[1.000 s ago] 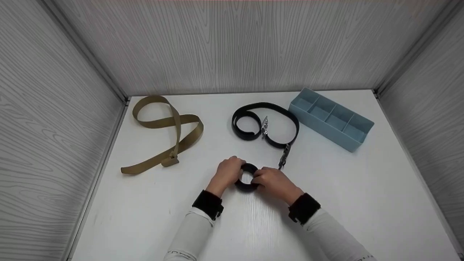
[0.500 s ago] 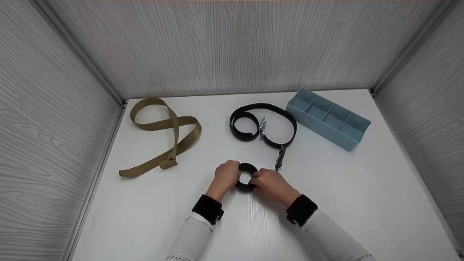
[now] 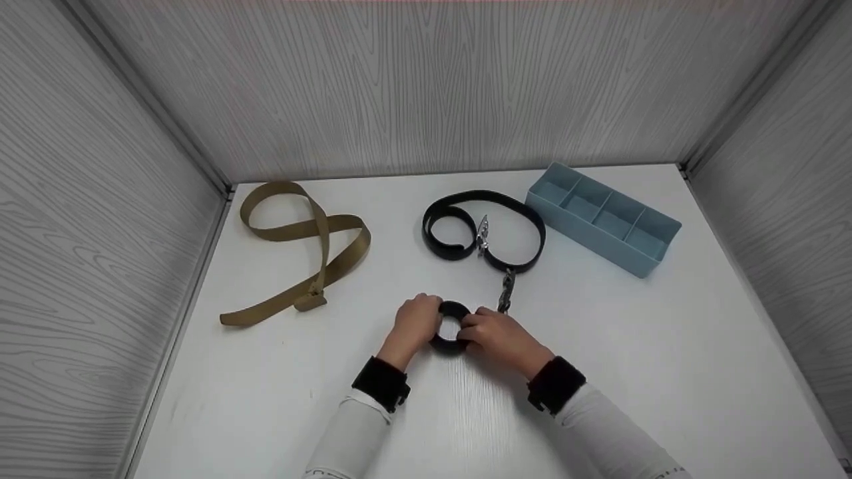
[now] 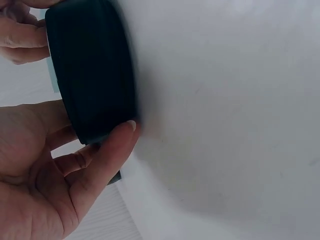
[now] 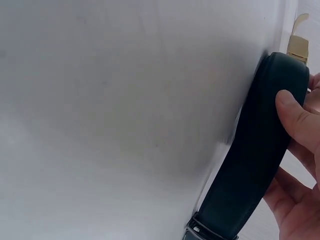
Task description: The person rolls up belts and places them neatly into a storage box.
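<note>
A black belt [image 3: 455, 309], wound into a round coil, stands on edge on the white table between both hands. My left hand [image 3: 416, 321] grips the coil's left side; its thumb lies against the outer face in the left wrist view. On the right side, my right hand [image 3: 500, 336] pinches the coil, with the thumb pressed on the strap in the right wrist view. From there a short unrolled length of strap [image 5: 240, 170] runs to the metal buckle [image 3: 506, 291]. The right hand partly hides that length in the head view.
Behind the hands lies a second black belt [image 3: 532, 216], partly coiled, with a silver buckle [image 3: 483, 234]. A tan webbing belt [image 3: 349, 251] lies looped at the left. The blue divided tray [image 3: 586, 234] sits at the back right. Grey panels enclose the table.
The buckle end of the held belt has drawn leftward, closer to the coil and the right hand. Both hands keep their hold and have barely shifted. The view itself moved slightly at first.
</note>
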`<state>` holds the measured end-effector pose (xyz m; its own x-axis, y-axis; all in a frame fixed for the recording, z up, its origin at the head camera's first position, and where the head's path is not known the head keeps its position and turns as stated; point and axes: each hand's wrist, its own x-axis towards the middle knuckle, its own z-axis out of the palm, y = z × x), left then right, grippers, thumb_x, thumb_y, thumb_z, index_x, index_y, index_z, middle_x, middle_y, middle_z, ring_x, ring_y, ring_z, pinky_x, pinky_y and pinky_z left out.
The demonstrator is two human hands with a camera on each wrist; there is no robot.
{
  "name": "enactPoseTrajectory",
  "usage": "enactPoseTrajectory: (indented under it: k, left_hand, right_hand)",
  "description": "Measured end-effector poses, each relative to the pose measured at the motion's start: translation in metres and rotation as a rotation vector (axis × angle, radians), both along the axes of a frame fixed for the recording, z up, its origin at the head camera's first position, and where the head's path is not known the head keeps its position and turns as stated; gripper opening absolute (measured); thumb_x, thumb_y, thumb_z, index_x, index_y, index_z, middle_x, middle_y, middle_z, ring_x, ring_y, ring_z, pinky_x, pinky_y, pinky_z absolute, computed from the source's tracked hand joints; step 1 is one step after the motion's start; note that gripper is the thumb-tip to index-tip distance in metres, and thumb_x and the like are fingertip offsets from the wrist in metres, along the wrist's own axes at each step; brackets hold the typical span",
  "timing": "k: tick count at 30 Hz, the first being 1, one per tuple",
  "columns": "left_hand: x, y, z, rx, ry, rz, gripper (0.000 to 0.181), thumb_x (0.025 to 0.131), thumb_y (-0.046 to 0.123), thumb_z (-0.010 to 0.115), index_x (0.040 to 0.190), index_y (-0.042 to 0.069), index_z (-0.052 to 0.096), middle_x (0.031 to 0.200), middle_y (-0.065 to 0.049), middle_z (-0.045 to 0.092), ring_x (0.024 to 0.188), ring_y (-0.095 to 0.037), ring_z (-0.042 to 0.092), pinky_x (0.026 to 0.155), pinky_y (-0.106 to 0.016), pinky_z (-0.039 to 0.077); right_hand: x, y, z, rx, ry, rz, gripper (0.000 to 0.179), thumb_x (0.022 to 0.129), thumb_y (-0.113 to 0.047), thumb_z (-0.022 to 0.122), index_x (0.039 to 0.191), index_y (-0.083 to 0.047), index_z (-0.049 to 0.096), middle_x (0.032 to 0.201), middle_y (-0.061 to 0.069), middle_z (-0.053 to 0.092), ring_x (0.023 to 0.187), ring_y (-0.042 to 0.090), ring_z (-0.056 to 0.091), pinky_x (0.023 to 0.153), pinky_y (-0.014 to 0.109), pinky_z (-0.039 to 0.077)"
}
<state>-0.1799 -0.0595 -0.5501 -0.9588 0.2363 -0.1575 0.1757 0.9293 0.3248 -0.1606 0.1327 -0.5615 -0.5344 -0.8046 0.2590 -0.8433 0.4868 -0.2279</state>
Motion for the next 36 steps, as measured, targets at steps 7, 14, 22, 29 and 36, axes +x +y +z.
enactPoseTrajectory:
  k: [7,14,22,29,36]
  left_hand:
    - [0.003,0.003,0.002,0.012,0.036,0.061,0.013,0.087,0.012,0.072,0.090,0.001,0.067,0.086,-0.016,0.069,0.079,-0.034,0.068,0.067,-0.044,0.053]
    - [0.000,0.001,0.005,-0.005,0.036,-0.003,0.005,0.084,0.000,0.065,0.086,0.000,0.069,0.084,-0.016,0.068,0.077,-0.032,0.067,0.065,-0.042,0.053]
    - [-0.004,-0.002,0.001,-0.013,0.064,-0.118,0.010,0.087,0.005,0.066,0.092,0.010,0.073,0.087,-0.009,0.068,0.080,-0.027,0.065,0.066,-0.041,0.051]
    - [0.002,-0.001,-0.003,0.027,0.105,-0.063,0.017,0.087,0.014,0.071,0.102,0.004,0.068,0.091,-0.014,0.066,0.081,-0.033,0.065,0.068,-0.045,0.052]
    - [0.002,-0.001,-0.002,0.013,0.066,-0.053,0.010,0.087,0.006,0.067,0.096,0.005,0.069,0.090,-0.013,0.067,0.081,-0.031,0.066,0.067,-0.044,0.052]
  right_hand:
    - [0.003,-0.004,0.001,-0.009,0.031,-0.027,0.016,0.074,-0.012,0.083,0.088,-0.015,0.075,0.086,-0.001,0.065,0.071,0.021,0.055,0.062,0.034,0.047]
    - [-0.001,0.002,-0.003,-0.025,0.015,0.024,0.022,0.077,-0.005,0.080,0.096,-0.015,0.077,0.096,-0.002,0.066,0.078,0.020,0.057,0.068,0.033,0.048]
    - [-0.004,0.007,-0.002,-0.015,0.022,0.036,0.020,0.079,-0.006,0.079,0.096,-0.017,0.077,0.103,-0.001,0.065,0.085,0.021,0.055,0.073,0.031,0.048]
    - [0.000,0.000,-0.003,-0.011,0.098,0.010,0.013,0.078,-0.013,0.080,0.088,-0.021,0.077,0.089,-0.002,0.061,0.072,0.021,0.050,0.062,0.031,0.043]
    - [0.000,0.001,-0.004,-0.018,0.096,0.015,0.014,0.075,-0.014,0.082,0.088,-0.020,0.077,0.088,-0.003,0.063,0.071,0.020,0.051,0.062,0.031,0.043]
